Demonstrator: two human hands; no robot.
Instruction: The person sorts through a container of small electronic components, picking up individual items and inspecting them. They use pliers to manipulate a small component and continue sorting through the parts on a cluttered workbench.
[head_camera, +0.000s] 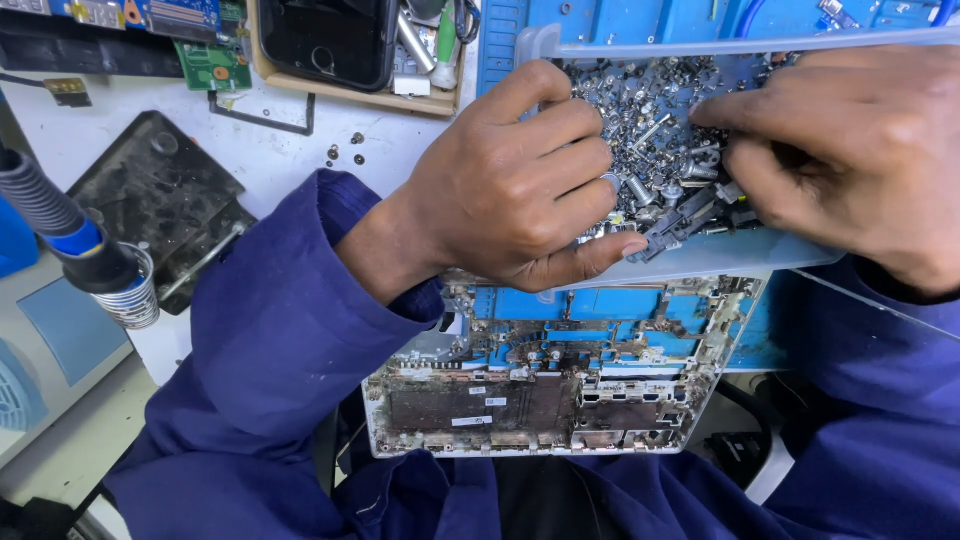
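Note:
A clear plastic tray (720, 258) full of small screws and metal parts (650, 110) is held over an opened laptop base. My left hand (515, 185) grips the tray's left edge, thumb under the rim and fingers curled over it. My right hand (850, 150) reaches into the pile from the right, its fingertips pinched among the screws; whether they hold one is hidden. Below the tray lies the opened laptop base (560, 385), a white frame with dusty slots and blue showing through it. Both arms wear dark blue sleeves.
A black phone (325, 40) lies in a wooden tray at the top. Green circuit boards (212, 65) sit at top left. A dark worn plate (160, 200) rests left on the white bench. A ribbed hose nozzle (95, 265) juts in from the left. A blue mat (700, 20) lies behind.

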